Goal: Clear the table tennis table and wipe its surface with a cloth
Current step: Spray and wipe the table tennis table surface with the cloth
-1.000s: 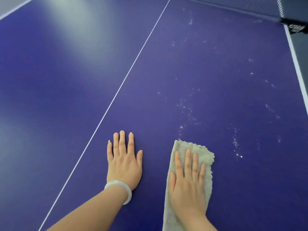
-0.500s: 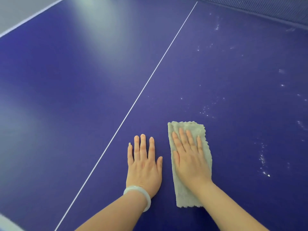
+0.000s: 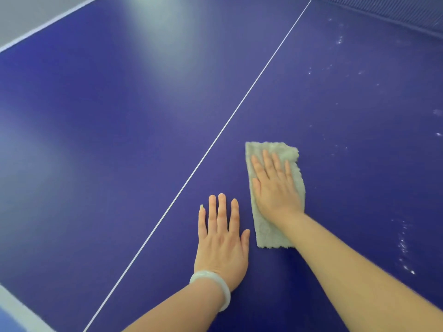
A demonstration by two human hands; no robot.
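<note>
The blue table tennis table (image 3: 100, 130) fills the head view, with a thin white centre line (image 3: 230, 121) running diagonally across it. A folded pale grey-green cloth (image 3: 271, 233) lies flat on the right half. My right hand (image 3: 275, 185) presses on the cloth with straight fingers spread over its far end. My left hand (image 3: 221, 238) rests flat on the bare table just left of the cloth, fingers straight, a pale bangle (image 3: 213, 286) on its wrist.
White specks and dusty smears (image 3: 405, 248) dot the table to the right of the cloth and farther up towards the net (image 3: 407, 13) at the top right. The table's white edge line (image 3: 48, 22) runs along the top left.
My right hand has pushed the cloth forward, away from me and ahead of my left hand. The view has shifted left, so the net post is out of sight.
</note>
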